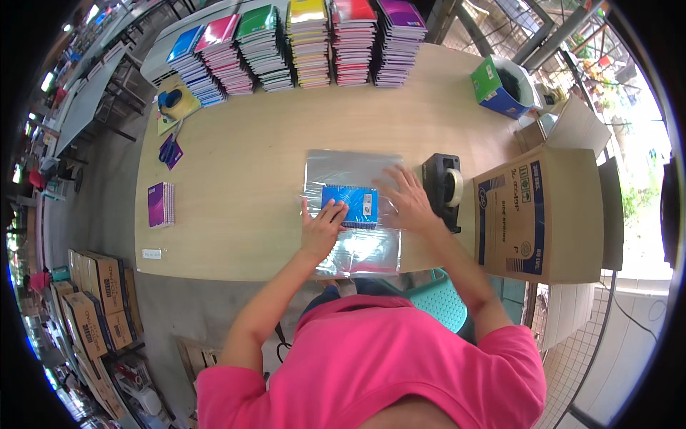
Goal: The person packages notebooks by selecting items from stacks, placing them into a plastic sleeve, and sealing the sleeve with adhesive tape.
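A blue spiral notebook (359, 196), perhaps the top one of a small stack, lies on a clear plastic sheet (351, 164) spread at the table's near middle. My left hand (323, 227) rests on its lower left corner, fingers laid flat and thumb stretched away. On the other side, my right hand (409, 200) is over the plastic's right edge, its fingers spread and slightly blurred, with no object seen in it. Right of that hand stands a black tape dispenser (441, 189) with a roll of clear tape.
Tall notebook stacks (309, 50) in several colours line the far edge. Purple notebooks (161, 205), scissors (168, 150) and a tape roll (171, 100) lie on the left. An open cardboard box (539, 214) stands at right, a green-blue carton (502, 89) beyond it.
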The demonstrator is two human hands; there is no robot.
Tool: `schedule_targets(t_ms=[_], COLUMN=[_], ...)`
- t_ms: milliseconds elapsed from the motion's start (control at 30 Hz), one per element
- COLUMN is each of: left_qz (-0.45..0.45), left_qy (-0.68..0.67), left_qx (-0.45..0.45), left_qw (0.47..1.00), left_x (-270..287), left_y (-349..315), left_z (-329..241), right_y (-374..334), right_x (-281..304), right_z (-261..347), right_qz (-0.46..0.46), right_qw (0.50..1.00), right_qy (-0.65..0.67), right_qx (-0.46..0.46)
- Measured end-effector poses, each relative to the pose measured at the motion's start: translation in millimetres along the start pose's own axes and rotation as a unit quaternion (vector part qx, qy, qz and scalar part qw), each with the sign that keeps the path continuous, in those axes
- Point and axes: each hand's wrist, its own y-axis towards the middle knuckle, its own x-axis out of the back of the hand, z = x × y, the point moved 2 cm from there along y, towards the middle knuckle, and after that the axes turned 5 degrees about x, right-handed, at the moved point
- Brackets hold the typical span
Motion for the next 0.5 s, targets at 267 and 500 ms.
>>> schedule_targets(t_ms=[267,500], left_qz=[-0.014,-0.008], left_qy=[0.002,0.013], left_qx=[-0.003,-0.003], left_qw=[1.0,1.0], left_x=[-3,-2], left_y=[3,3], left_z=[-1,-4], right_y=[-114,-174], right_x=[-1,46], right_z=[-25,-99], right_qz=[-0.089,-0.119], right_qw=[0.981,0.707], right_qy=[-0.169,0.357], right_qx=[-0.03,-0.599])
